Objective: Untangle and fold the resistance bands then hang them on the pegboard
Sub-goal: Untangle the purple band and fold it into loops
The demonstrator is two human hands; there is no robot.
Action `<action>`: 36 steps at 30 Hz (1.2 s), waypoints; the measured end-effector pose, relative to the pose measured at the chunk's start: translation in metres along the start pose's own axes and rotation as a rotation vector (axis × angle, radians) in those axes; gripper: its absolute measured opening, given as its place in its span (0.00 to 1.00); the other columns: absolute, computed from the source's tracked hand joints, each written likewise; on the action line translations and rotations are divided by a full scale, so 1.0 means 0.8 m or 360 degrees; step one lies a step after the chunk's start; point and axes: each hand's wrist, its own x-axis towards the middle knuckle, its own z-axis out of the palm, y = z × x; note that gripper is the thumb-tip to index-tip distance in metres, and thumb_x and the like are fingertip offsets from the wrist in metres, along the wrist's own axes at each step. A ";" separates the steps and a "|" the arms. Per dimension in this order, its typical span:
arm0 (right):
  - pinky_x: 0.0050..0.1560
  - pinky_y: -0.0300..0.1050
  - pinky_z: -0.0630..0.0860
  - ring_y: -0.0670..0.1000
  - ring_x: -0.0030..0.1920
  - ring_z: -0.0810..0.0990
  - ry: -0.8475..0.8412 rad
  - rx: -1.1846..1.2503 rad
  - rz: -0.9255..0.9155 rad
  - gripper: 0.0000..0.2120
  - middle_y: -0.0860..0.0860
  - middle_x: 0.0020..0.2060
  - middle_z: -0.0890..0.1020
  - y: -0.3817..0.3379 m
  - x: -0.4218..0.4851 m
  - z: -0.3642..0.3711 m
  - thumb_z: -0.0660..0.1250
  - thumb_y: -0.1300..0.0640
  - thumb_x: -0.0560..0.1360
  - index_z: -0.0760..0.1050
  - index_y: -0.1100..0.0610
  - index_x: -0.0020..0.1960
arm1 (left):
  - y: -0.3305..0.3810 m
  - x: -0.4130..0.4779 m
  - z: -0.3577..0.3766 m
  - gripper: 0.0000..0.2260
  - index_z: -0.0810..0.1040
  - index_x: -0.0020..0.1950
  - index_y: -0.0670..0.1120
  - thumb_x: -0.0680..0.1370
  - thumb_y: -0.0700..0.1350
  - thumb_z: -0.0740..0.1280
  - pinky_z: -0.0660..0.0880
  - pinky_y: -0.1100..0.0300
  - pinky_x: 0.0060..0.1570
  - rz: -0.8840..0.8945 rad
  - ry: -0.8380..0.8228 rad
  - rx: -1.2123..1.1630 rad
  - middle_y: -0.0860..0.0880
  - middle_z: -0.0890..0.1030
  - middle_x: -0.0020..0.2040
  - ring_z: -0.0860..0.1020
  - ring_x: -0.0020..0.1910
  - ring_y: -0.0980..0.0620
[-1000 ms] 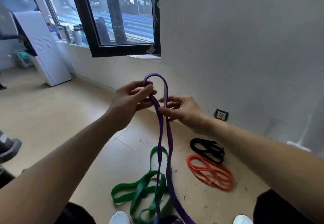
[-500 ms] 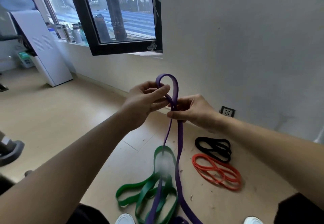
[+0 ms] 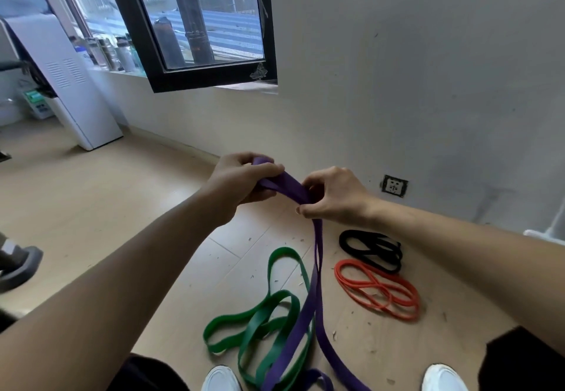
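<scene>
Above a pale wood floor [image 3: 91,207], the purple band [image 3: 316,256] hangs limp: left hand [image 3: 241,182] gripping its folded top, right hand [image 3: 333,198] pinching just beside. It seems light, floppy and stretchy, best held at the fold.

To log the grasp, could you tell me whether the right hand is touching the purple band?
Touching. The head view shows the right hand pinching the purple band.

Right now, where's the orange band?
Head view, lower right: the orange band lies on the floor, just nearer than the black band and right of the hanging purple band.
</scene>
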 end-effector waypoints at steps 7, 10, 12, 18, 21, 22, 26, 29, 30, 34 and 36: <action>0.49 0.47 0.84 0.53 0.47 0.84 -0.0128 0.0366 0.0225 0.16 0.55 0.47 0.83 0.014 0.000 0.032 0.77 0.61 0.69 0.76 0.56 0.54 | 0.016 -0.009 -0.004 0.12 0.80 0.56 0.42 0.74 0.37 0.74 0.81 0.63 0.38 0.0284 -0.0037 -0.0199 0.33 0.83 0.54 0.84 0.40 0.43; 0.48 0.46 0.83 0.55 0.48 0.83 -0.0228 0.0457 0.0233 0.15 0.57 0.48 0.82 0.022 -0.007 0.052 0.75 0.64 0.70 0.77 0.59 0.54 | 0.023 -0.005 -0.023 0.13 0.79 0.55 0.43 0.72 0.39 0.74 0.79 0.64 0.36 0.0358 0.0023 -0.0429 0.37 0.84 0.49 0.83 0.37 0.46; 0.47 0.45 0.83 0.57 0.47 0.84 -0.0319 0.0527 0.0255 0.12 0.58 0.47 0.82 0.031 -0.013 0.062 0.75 0.66 0.70 0.79 0.60 0.52 | 0.022 0.001 -0.043 0.11 0.78 0.56 0.43 0.75 0.38 0.72 0.79 0.64 0.36 0.0370 0.0053 -0.0539 0.39 0.85 0.48 0.83 0.37 0.48; 0.49 0.47 0.84 0.56 0.47 0.86 -0.0305 0.0704 0.0310 0.15 0.60 0.48 0.85 0.043 -0.011 0.046 0.78 0.62 0.71 0.80 0.60 0.56 | -0.026 0.018 -0.106 0.16 0.77 0.65 0.39 0.78 0.39 0.71 0.80 0.64 0.38 0.0141 0.0206 -0.0218 0.39 0.81 0.52 0.84 0.38 0.50; 0.49 0.48 0.84 0.55 0.44 0.86 -0.0178 0.0760 0.0296 0.16 0.60 0.48 0.85 0.038 -0.005 0.026 0.79 0.64 0.70 0.79 0.60 0.55 | -0.055 0.023 -0.127 0.13 0.79 0.62 0.40 0.78 0.39 0.71 0.81 0.64 0.37 -0.0049 0.0190 -0.0004 0.35 0.82 0.56 0.85 0.37 0.48; 0.49 0.48 0.85 0.54 0.43 0.85 -0.0145 0.0739 0.0260 0.15 0.61 0.47 0.85 0.035 -0.003 0.020 0.79 0.64 0.70 0.80 0.60 0.54 | -0.063 0.024 -0.129 0.12 0.79 0.61 0.41 0.78 0.40 0.72 0.82 0.63 0.38 -0.0108 0.0154 0.0060 0.35 0.82 0.56 0.86 0.38 0.47; 0.49 0.44 0.84 0.55 0.45 0.86 -0.0072 0.0697 0.0143 0.15 0.59 0.46 0.86 0.024 0.000 -0.005 0.79 0.60 0.71 0.82 0.61 0.56 | -0.080 0.024 -0.116 0.09 0.82 0.58 0.44 0.79 0.43 0.70 0.81 0.57 0.48 -0.0229 -0.0037 0.0333 0.38 0.84 0.56 0.85 0.47 0.45; 0.53 0.49 0.84 0.57 0.48 0.86 -0.0046 0.0701 0.0087 0.15 0.57 0.47 0.87 0.019 0.003 -0.018 0.78 0.58 0.72 0.82 0.59 0.57 | -0.083 0.024 -0.105 0.09 0.83 0.58 0.47 0.80 0.48 0.70 0.80 0.52 0.55 -0.0265 -0.0229 0.0589 0.42 0.85 0.56 0.83 0.54 0.45; 0.53 0.50 0.84 0.57 0.48 0.86 -0.0029 0.0691 0.0081 0.14 0.57 0.47 0.86 0.017 0.004 -0.021 0.77 0.58 0.72 0.82 0.59 0.57 | -0.084 0.024 -0.102 0.09 0.83 0.59 0.48 0.80 0.49 0.70 0.79 0.50 0.58 -0.0262 -0.0282 0.0674 0.44 0.84 0.56 0.83 0.56 0.45; 0.54 0.51 0.84 0.58 0.49 0.85 0.0018 0.0669 0.0068 0.14 0.57 0.47 0.86 0.014 0.006 -0.027 0.77 0.59 0.73 0.82 0.60 0.57 | -0.078 0.027 -0.084 0.11 0.82 0.60 0.51 0.79 0.50 0.71 0.76 0.49 0.61 -0.0125 -0.0300 0.0802 0.49 0.84 0.57 0.80 0.59 0.48; 0.53 0.49 0.84 0.56 0.49 0.85 -0.0022 0.0606 0.0045 0.15 0.56 0.48 0.86 0.012 0.005 -0.027 0.77 0.58 0.73 0.82 0.60 0.58 | -0.070 0.027 -0.071 0.11 0.81 0.61 0.53 0.78 0.50 0.72 0.77 0.51 0.62 0.0066 -0.0315 0.0755 0.53 0.83 0.58 0.80 0.60 0.51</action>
